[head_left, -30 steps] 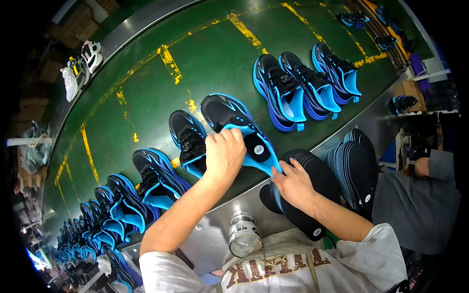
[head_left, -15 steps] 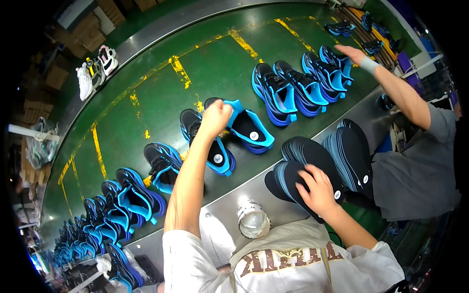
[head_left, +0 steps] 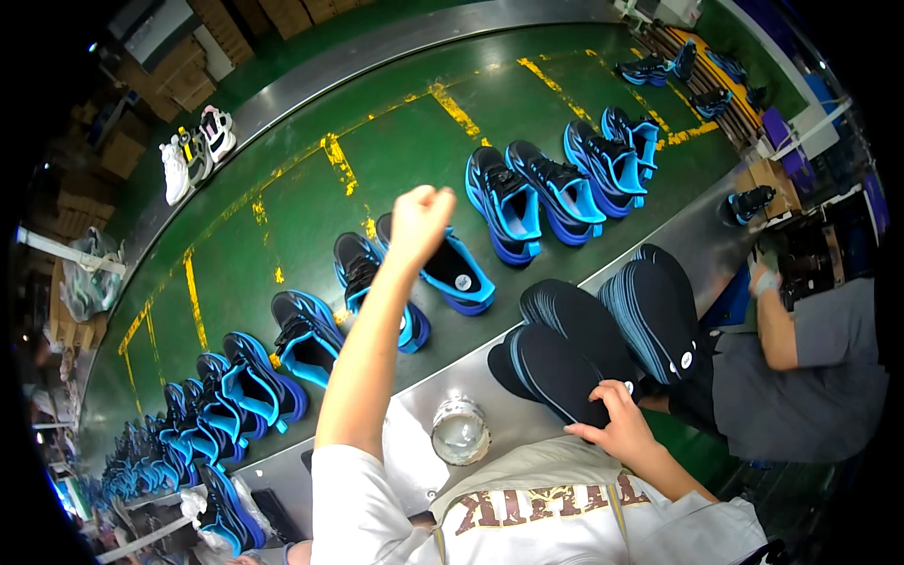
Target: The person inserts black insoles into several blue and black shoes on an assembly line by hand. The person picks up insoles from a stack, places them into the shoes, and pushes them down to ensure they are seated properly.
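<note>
Fingers of the right hand (head_left: 629,431) are parted, thumb and fingertips spread at the heel end of the nearest stack of flat black insoles with blue edges (head_left: 546,365), seemingly touching the top one. Fingers of the left hand (head_left: 421,224) are curled into a fist over a black fabric sneaker with a bright blue lining and sole (head_left: 469,294); whether they pinch any part of it cannot be told. Inside that sneaker lies a black insole with a round white label at its heel (head_left: 433,268). Just to its left, partly behind the left forearm, stands a matching sneaker (head_left: 358,262), a similar white label showing in its heel.

Right behind the nearest stack are two more stacks of insoles (head_left: 565,306) (head_left: 650,311), all on the grey metal edge of the worktop (head_left: 527,339). A clear, round, open-topped jar (head_left: 460,433) stands on that metal near the person's body; its contents cannot be made out.

Farther out, four black-and-blue sneakers (head_left: 556,195) stand to the right on the green worktop surface with worn yellow lines (head_left: 395,141), and a long row of others (head_left: 252,388) runs left. Light-coloured sneakers (head_left: 198,155) stand at the far edge, near brown cardboard boxes (head_left: 174,80). At right is a co-worker's grey sleeve (head_left: 833,320).
</note>
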The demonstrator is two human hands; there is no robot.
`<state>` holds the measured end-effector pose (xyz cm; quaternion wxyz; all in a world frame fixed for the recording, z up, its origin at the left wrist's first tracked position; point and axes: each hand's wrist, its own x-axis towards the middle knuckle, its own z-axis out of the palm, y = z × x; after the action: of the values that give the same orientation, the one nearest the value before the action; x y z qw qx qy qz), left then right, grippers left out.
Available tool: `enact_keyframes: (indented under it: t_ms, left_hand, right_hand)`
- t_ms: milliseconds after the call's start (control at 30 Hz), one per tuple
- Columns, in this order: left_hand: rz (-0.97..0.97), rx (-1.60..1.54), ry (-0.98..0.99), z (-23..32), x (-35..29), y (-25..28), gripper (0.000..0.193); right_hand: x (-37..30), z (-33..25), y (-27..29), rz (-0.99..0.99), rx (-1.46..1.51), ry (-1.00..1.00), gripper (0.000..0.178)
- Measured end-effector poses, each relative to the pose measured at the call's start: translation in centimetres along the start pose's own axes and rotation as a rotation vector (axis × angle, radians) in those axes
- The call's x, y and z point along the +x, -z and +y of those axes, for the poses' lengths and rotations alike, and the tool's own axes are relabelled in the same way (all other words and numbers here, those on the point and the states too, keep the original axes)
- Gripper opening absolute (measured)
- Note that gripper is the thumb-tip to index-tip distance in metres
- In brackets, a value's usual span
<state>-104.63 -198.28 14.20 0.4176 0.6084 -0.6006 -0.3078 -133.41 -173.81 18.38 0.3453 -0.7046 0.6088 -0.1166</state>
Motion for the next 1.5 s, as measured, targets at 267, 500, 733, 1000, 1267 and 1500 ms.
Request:
enact_keyframes:
  t_ms: [267, 500, 733, 1000, 1267, 1500]
  left_hand:
    - [-0.178, 0.776, -0.385, -2.0, 3.8, -10.7, 0.046]
    - [-0.363, 0.708, -0.218, 0.6, 7.5, -10.2, 0.037]
    - [-0.411, 0.399, 0.122, 0.0, 7.2, -9.3, 0.050]
    - [-0.042, -0.113, 0.253, -2.3, 4.6, -11.8, 0.048]
    - [-0.155, -0.148, 0.305, -2.3, 4.3, -10.5, 0.049]
    - [-0.191, -0.155, 0.332, -2.2, 4.7, -10.5, 0.048]
  right_hand:
    - [10.2, -0.1, 8.0, 0.222, -0.111, 0.254, 0.026]
    - [21.1, 1.0, 8.3, 0.308, -0.118, 0.430, 0.010]
    - [27.7, 3.2, 2.1, 0.152, -0.408, 0.485, 0.009]
    - [29.0, 1.6, -0.5, 0.067, -0.486, 0.311, 0.020]
    - [30.8, 1.6, 4.3, -0.467, -0.625, 0.320, 0.023]
    - [32.2, 4.0, -0.7, -0.263, -0.648, 0.557, 0.017]
